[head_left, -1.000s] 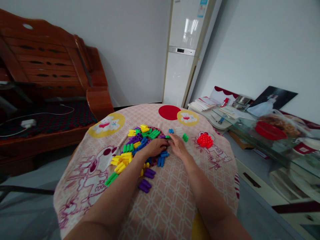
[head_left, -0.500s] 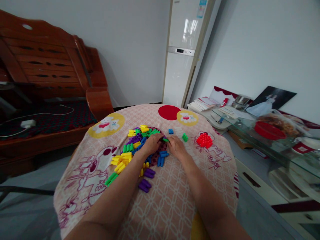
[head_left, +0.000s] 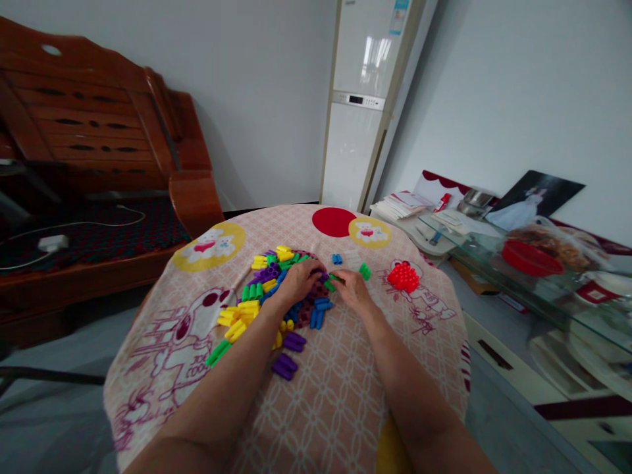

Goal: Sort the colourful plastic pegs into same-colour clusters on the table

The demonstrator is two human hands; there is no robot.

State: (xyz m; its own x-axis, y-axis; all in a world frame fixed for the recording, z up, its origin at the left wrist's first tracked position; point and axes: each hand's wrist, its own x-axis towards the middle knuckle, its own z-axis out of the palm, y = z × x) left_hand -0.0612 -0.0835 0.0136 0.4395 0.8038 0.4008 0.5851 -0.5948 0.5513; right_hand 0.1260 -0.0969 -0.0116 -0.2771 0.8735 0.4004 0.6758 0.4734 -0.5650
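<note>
Over the pile of coloured plastic building pieces, my left hand (head_left: 299, 280) is closed, its fingertips at a small purple piece (head_left: 324, 277). My right hand (head_left: 352, 288) pinches a green plastic piece (head_left: 330, 284), which is close against the purple one. Whether the two pieces are joined is too small to tell. Beneath the hands lies a dark red perforated plate (head_left: 305, 312), partly hidden by my left hand and the pieces. Yellow pieces (head_left: 241, 318), purple pieces (head_left: 285, 366) and blue pieces (head_left: 320, 312) lie around my left forearm and the plate.
A red bumpy cluster (head_left: 404, 277), a green piece (head_left: 365, 271) and a small blue piece (head_left: 336, 259) lie on the patterned tablecloth (head_left: 340, 395), right of the pile. A glass-topped cabinet (head_left: 486, 270) stands at the right, a wooden bench (head_left: 89, 145) at the left.
My right hand has shifted slightly right, and the green piece at its fingertips has tilted and shows more. The purple piece at my left fingertips is now easier to see.
</note>
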